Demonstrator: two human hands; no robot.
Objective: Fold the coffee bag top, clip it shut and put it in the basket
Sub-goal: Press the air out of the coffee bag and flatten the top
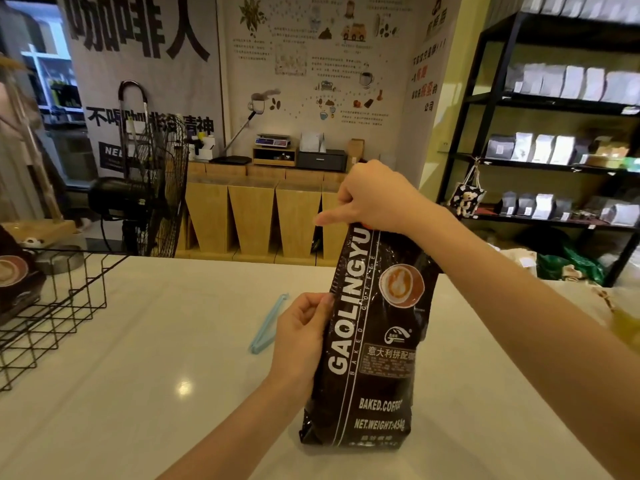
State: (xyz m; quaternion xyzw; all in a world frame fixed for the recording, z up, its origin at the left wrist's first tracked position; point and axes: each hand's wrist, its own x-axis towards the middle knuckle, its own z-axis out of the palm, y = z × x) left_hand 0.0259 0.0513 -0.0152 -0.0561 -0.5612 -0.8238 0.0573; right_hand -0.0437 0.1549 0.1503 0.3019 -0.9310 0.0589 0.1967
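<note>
The right hand [377,199] is closed tight over the top of the bag [372,334], with the fingers curled down around it. You cannot see if the top is folded yet, because the hand hides it. The left hand [301,336] pinches the bag's left side about halfway up, thumb in front and fingers behind.

The bag stands up on the table [156,341], near the front edge and a bit right of the middle. It leans a little to the right.

The blue clip [268,323] lies flat on the table just left of the left hand, not touching the bag. The wire basket [52,306] sits at the left edge of the table, and another dark bag is already inside it.

What could go wrong? To pick up the clip, one hand has to let go. If the right hand lets go, the top may spring open again. If the left hand lets go, the tall bag might tip over, since it already leans. The bag looks shiny, so it could slip too.
</note>
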